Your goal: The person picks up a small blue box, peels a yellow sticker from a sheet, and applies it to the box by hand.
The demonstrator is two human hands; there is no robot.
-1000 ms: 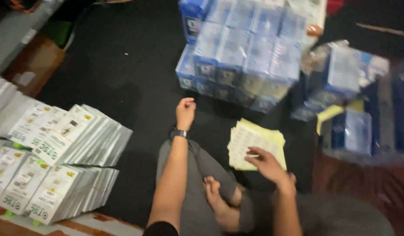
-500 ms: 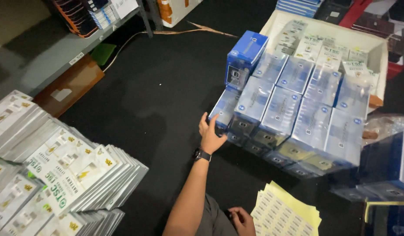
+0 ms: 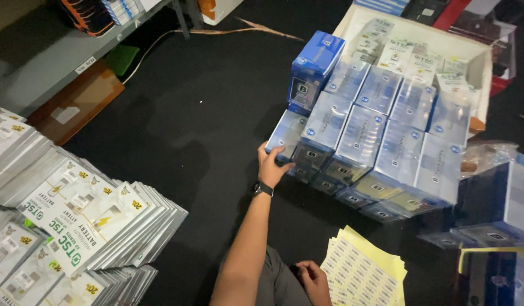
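From the head camera, looking down at a dark floor: the left hand (image 3: 271, 164) reaches forward, a black watch (image 3: 262, 188) on its wrist, and its fingers curl over the near corner of a blue-and-clear box (image 3: 285, 135) at the left end of the lowest row; it grips the box's edge, the box still sitting on the floor against its neighbours; that box belongs to a stack of boxes (image 3: 381, 136) of the same kind, laid in overlapping rows, with one darker blue box (image 3: 313, 69) standing up at the far left corner; behind the stack sits an open white carton (image 3: 482, 67) filled with small packs. The right hand (image 3: 314, 279) lies low by the person's lap, loosely curled, touching the left edge of a pile of yellow label sheets (image 3: 364, 275); whether it pinches a sheet I cannot tell. At the left, white flat packets (image 3: 86, 218) lie in fanned piles; a grey shelf (image 3: 52, 62) runs along the top left.
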